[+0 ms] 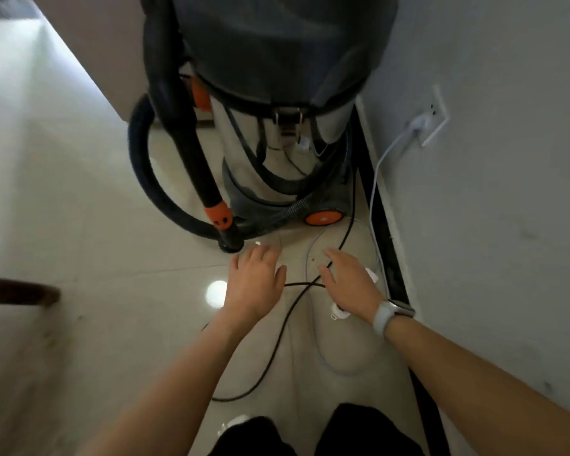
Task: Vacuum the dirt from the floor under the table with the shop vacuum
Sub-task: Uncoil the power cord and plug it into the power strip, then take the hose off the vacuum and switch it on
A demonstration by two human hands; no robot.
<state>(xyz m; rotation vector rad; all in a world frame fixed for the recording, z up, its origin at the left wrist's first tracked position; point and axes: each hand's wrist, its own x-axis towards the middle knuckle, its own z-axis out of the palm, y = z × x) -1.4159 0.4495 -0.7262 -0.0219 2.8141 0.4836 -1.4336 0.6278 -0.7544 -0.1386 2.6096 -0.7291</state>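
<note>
Underfoot: pale glossy tile floor [79, 225], lamp glare reflected at centre; grey wall [507, 225] down the right side of the frame with a dark baseboard [387, 245] along its foot. Wall outlet [433, 118], upper right, with a white plug and white cable [375, 192] running down to the floor.

Shop vacuum [277, 93]: top centre, upright, long axis vertical; dark motor head above a steel drum, orange wheel [323, 217] at its base. Drum contents not visible. Black hose [145, 179] loops out to its left; rigid wand [191, 153] slants down toward centre frame, nozzle end on the tile.

Black power cord [287, 320]: loose on the floor, lower centre.

Left hand [255, 281]: fingers spread and relaxed, holding nothing, just beside the wand's tip.

Right hand [349, 281]: likewise slack and empty, over the cord; white watch [387, 315] on the wrist.

Dark furniture leg [20, 291]: left edge.
</note>
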